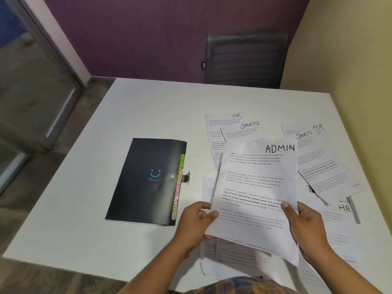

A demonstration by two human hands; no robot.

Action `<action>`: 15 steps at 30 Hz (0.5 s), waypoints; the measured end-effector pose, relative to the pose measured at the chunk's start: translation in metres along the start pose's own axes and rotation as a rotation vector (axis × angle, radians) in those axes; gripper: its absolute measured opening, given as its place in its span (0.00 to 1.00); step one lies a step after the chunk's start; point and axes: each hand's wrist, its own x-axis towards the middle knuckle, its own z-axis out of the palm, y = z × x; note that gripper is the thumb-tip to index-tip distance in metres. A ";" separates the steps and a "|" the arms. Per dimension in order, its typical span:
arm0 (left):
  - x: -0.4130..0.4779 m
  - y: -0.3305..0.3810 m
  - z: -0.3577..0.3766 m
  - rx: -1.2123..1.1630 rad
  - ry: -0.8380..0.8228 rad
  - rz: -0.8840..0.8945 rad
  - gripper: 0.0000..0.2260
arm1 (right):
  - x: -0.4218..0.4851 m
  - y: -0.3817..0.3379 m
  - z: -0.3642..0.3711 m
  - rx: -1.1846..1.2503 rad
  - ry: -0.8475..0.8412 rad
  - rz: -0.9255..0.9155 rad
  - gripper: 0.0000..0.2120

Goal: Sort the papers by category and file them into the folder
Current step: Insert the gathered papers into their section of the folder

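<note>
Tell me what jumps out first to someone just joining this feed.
The white printed sheet headed ADMIN, lifted near centre-right by the left hand and right hand. Left of it lies the closed black tabbed folder on the white table; loose HR and SPORTS sheets are scattered behind.

One head-worn wide-angle view looks forward and down from the near edge of the white table [63, 209], close over it, facing the far purple wall [148, 35]

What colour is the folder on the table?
The folder is black, seen in the head view.
</note>
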 end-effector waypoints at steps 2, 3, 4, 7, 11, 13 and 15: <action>0.000 -0.003 -0.012 -0.020 -0.024 -0.014 0.07 | -0.007 0.002 0.009 -0.004 -0.001 -0.003 0.08; 0.002 -0.006 -0.018 0.007 -0.022 -0.020 0.07 | -0.011 0.003 0.015 -0.018 -0.004 -0.010 0.08; 0.004 -0.009 -0.021 0.044 -0.009 -0.022 0.08 | -0.015 0.003 0.019 -0.042 -0.008 -0.023 0.08; 0.008 -0.017 -0.030 0.119 0.054 -0.013 0.08 | -0.026 0.003 0.034 -0.057 0.007 -0.049 0.08; 0.017 -0.023 -0.049 0.284 0.102 0.013 0.08 | -0.034 0.002 0.044 -0.067 0.040 -0.038 0.09; 0.025 -0.029 -0.061 0.382 0.175 0.021 0.09 | -0.036 0.005 0.043 -0.072 0.045 -0.042 0.09; 0.034 -0.036 -0.072 0.561 0.327 0.040 0.15 | -0.038 0.005 0.039 -0.081 0.043 -0.042 0.08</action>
